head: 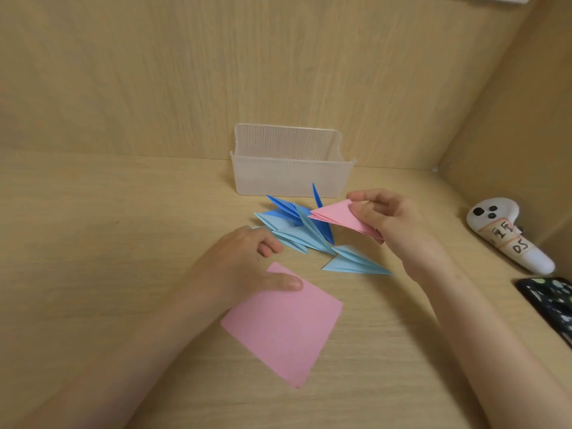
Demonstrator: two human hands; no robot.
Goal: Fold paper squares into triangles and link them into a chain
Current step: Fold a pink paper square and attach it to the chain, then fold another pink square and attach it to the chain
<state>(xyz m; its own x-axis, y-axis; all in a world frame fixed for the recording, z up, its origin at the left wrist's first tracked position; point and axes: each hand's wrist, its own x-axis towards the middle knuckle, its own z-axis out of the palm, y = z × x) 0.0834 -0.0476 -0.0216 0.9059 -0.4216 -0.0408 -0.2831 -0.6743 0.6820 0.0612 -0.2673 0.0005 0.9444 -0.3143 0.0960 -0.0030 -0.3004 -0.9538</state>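
A flat pink paper square (283, 326) lies on the wooden desk in front of me. My left hand (244, 264) rests on its far corner, thumb pressed on the sheet and fingers curled near the blue pieces. My right hand (383, 218) pinches a pink folded triangle (335, 219) and holds it just above the desk. Between my hands lies a chain of linked light blue and dark blue folded triangles (303, 233), with one more light blue piece (356, 263) at its near right end.
A clear ribbed plastic box (291, 178) stands behind the paper against the back wall. A white controller with a handwritten label (507, 236) lies at the right, and a dark patterned phone (551, 301) sits at the right edge. Wooden walls close the back and right.
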